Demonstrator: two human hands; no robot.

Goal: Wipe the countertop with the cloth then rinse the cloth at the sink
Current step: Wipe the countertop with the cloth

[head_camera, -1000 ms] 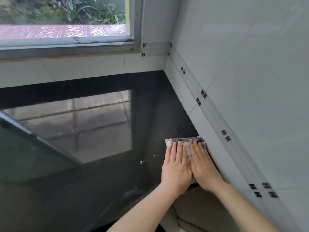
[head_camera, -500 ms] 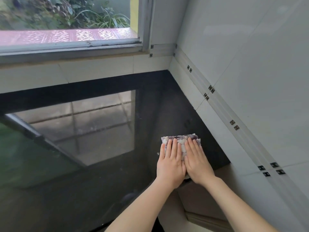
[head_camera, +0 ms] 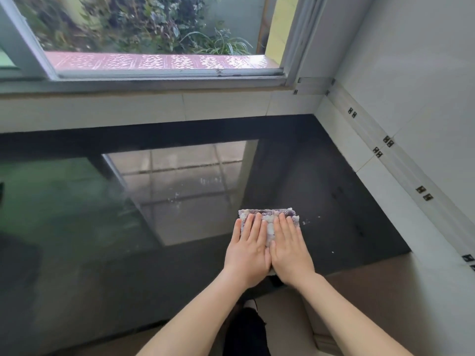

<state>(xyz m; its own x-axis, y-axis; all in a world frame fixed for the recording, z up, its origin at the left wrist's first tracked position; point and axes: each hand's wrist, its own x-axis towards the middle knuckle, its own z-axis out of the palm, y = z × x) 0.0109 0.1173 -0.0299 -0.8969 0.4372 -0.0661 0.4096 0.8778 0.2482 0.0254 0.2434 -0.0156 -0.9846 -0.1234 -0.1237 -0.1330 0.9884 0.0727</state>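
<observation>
both hands point(head_camera: 270, 249) slid one cloth point(head_camera: 268, 217) leftward, countertop point(head_camera: 321, 181)

My cloth point(head_camera: 268, 219) is mottled purple and white, a nubbly speckle. The countertop point(head_camera: 321, 201) before me is glossy black with a few white flecks. It mirrors a pale grey grid of tiles and a wash of green. The wall tiles point(head_camera: 411, 73) are plain off-white, edged by a border strip point(head_camera: 404, 165) dotted with paired dark squares. Outside the grey window frame point(head_camera: 167, 75), a pink ledge point(head_camera: 154, 61) carries white dotted patterning, with green leaves point(head_camera: 128, 21) beyond.
</observation>
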